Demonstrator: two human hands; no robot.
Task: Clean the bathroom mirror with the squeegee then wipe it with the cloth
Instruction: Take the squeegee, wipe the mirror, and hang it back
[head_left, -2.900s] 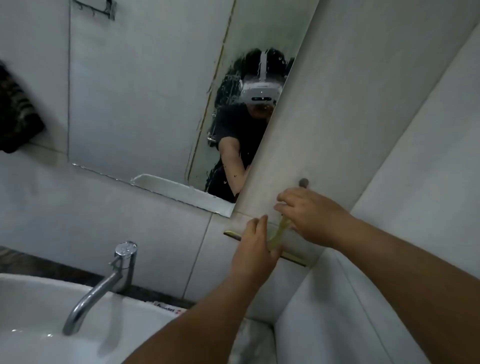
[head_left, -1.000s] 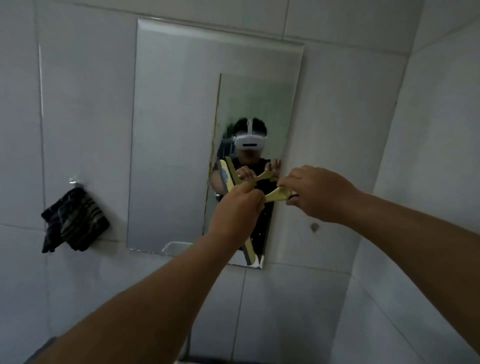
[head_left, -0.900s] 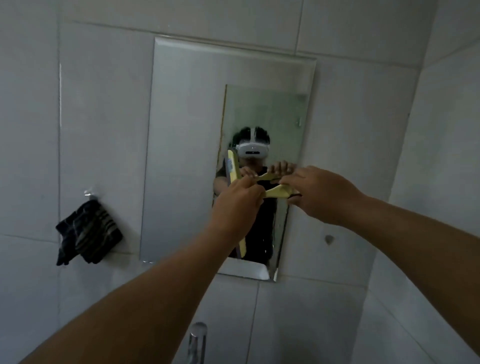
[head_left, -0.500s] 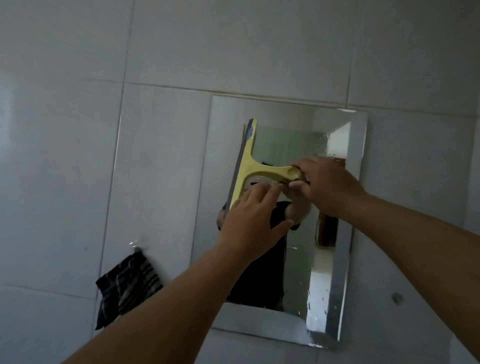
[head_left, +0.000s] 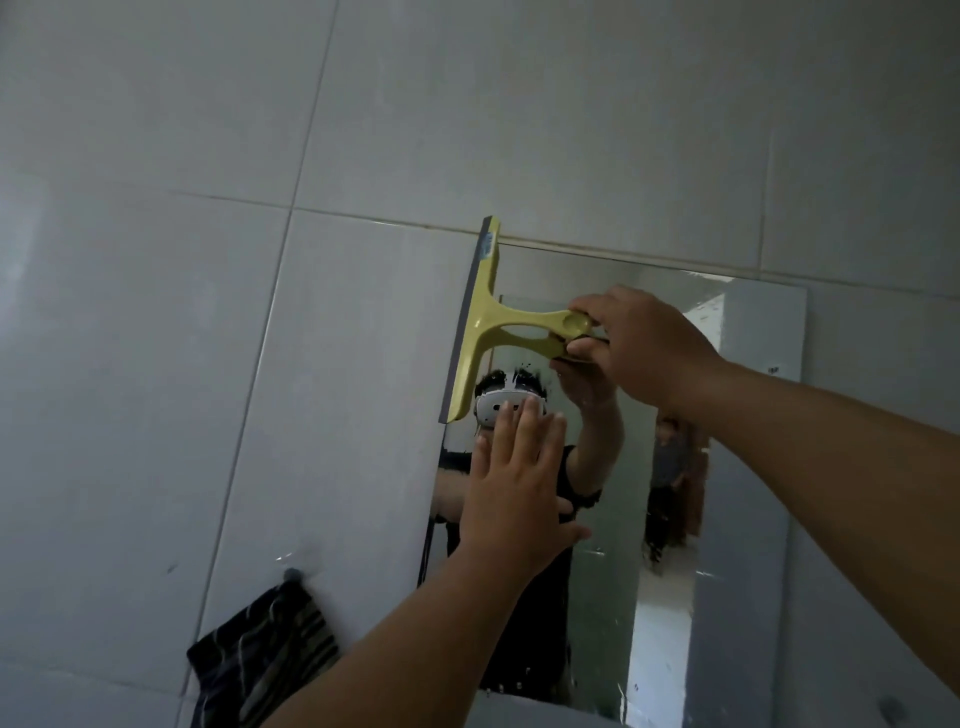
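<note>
mirror (head_left: 737, 415): landmark; a rectangular pane fixed to the grey tiled wall (head_left: 260, 156), its glass showing your reflection and scattered droplets.
squeegee (head_left: 480, 327): yellow, t-shaped; its blade stands nearly upright along the mirror's left edge, the top end reaching just past the mirror's upper left corner, the handle pointing right across the glass.
right hand (head_left: 644, 348): your fingers and thumb are curled round the end of the squeegee handle, over the mirror's upper half.
left hand (head_left: 517, 488): your fingers are straight and close together, palm toward the glass, just below the blade's lower end near the mirror's left edge; contact with the glass cannot be told.
cloth (head_left: 265, 660): dark and striped, hanging from a hook (head_left: 292, 574) on the wall, left of the mirror's lower corner.
</note>
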